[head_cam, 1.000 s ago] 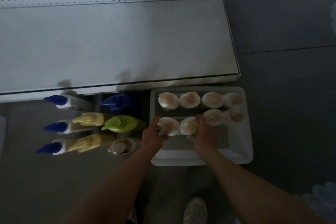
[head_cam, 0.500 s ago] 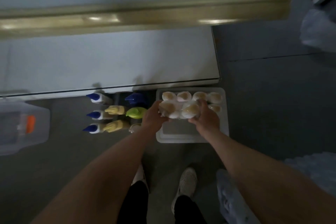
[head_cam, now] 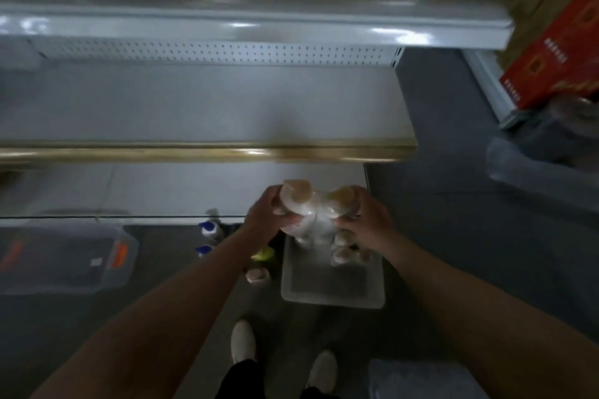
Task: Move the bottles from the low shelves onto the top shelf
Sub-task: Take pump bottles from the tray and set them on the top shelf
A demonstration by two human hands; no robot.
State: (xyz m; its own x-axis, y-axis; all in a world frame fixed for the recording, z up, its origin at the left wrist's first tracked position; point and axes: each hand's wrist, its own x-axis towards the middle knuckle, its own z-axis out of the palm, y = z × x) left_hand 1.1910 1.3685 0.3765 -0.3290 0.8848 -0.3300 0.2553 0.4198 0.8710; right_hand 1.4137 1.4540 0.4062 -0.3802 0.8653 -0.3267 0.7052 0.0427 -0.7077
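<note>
Upright, caps skyward: two bottles (head_cam: 316,204).

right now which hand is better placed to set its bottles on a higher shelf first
Neither clearly: the left hand and right hand grip the bottles together at equal height. The left sits slightly nearer mid-shelf, a marginal edge.

Dim; motion-blurred; glare on shelf edges (head_cam: 246,24)

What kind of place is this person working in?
Probably a shop or its stockroom: white metal shelves with a pegboard back, a tray of bottles on the floor, and a red carton stacked nearby.
</note>
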